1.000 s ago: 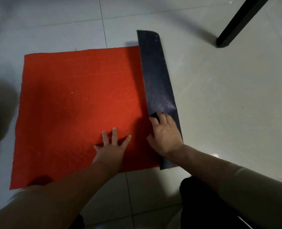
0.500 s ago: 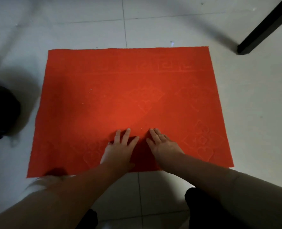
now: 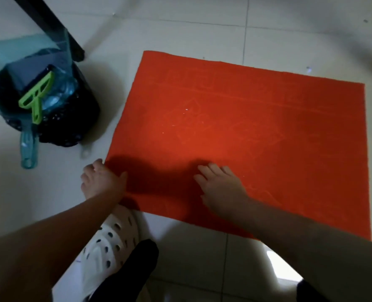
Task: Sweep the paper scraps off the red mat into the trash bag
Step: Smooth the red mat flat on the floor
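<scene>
While a few tiny white paper scraps (image 3: 186,110) dot its left-centre, the red rectangular fabric mat (image 3: 268,138) lies flat on the pale tiled floor (image 3: 180,29), all four edges down. The left hand (image 3: 102,182) grips the mat's left edge at the near corner, thumb on top and fingers curled over the rim. The right hand (image 3: 220,188) presses flat near the near edge, fingers straight and slightly spread, holding nothing.

A strip of floor separates the left edge from the black plastic trash bag (image 3: 76,118), which carries a teal plastic dustpan (image 3: 8,55) and a lime-green hand brush (image 3: 38,92). A black table leg (image 3: 50,25) slants behind the bag. A white perforated clog (image 3: 113,243) touches the near-left corner.
</scene>
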A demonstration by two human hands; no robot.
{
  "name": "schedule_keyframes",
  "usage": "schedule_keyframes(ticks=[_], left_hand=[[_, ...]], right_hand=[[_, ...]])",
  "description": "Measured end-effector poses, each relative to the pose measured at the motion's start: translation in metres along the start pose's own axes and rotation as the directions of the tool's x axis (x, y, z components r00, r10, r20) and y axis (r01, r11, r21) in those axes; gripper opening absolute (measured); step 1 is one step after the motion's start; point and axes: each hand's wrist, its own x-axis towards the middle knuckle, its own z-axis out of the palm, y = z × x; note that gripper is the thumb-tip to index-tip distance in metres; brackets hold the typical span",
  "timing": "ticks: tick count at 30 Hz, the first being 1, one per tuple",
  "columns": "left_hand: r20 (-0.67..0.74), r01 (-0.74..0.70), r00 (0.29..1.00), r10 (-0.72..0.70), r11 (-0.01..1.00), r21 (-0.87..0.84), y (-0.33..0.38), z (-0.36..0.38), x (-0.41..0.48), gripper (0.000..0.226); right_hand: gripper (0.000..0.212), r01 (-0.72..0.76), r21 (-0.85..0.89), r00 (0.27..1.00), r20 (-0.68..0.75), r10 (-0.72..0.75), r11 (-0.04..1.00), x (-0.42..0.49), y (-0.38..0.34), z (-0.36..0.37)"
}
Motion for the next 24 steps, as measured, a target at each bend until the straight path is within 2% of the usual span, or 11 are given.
schedule_keyframes(ticks=[4,7,10,11,13,15,17,19,21,22,24], left_hand=[[0.086,0.216,0.974,-0.212,0.975,-0.044,-0.025,0.006,0.006,0.076],[0.159,0.265,0.955,-0.250,0.961,-0.084,-0.039,0.012,0.020,0.076],[0.330,0.363,0.906,-0.265,0.888,-0.283,-0.046,0.013,0.036,0.082],[0.358,0.375,0.895,-0.265,0.883,-0.284,-0.049,0.014,0.041,0.088],[0.338,0.337,0.903,-0.266,0.926,-0.172,-0.050,0.010,0.046,0.098],[0.297,0.295,0.920,-0.255,0.950,-0.098,-0.045,-0.001,0.044,0.094],[0.237,0.202,0.957,-0.169,0.972,-0.120,-0.038,-0.011,0.036,0.072],[0.203,0.062,0.979,-0.015,0.971,-0.229,-0.029,-0.018,0.022,0.038],[0.107,-0.191,0.972,0.209,0.969,-0.159,-0.020,-0.023,0.005,0.026],[0.063,-0.341,0.937,0.344,0.939,-0.051,-0.015,-0.026,-0.004,0.027],[0.066,-0.581,0.813,0.578,0.805,0.115,-0.008,-0.028,-0.016,0.033]], right_hand=[[0.061,-0.027,-0.015,0.995,0.094,0.029,1.000,0.027,-0.029,0.002],[0.060,-0.033,-0.065,0.990,0.136,0.041,0.997,0.031,-0.036,0.006],[0.060,0.002,-0.108,0.988,0.156,0.015,0.994,0.031,-0.035,0.005],[0.061,0.009,-0.112,0.986,0.164,0.010,0.994,0.032,-0.035,0.005],[0.060,0.004,-0.103,0.984,0.176,0.015,0.995,0.033,-0.036,0.003],[0.061,0.013,-0.104,0.984,0.177,0.005,0.994,0.033,-0.036,0.003],[0.062,0.028,-0.110,0.985,0.170,-0.009,0.994,0.033,-0.035,0.003],[0.063,0.039,-0.118,0.986,0.163,-0.019,0.992,0.034,-0.034,0.003],[0.064,0.047,-0.121,0.987,0.159,-0.027,0.992,0.034,-0.033,0.004],[0.066,0.048,-0.118,0.987,0.158,-0.029,0.992,0.034,-0.032,0.004],[0.074,0.052,-0.119,0.987,0.157,-0.033,0.992,0.035,-0.030,0.004]])
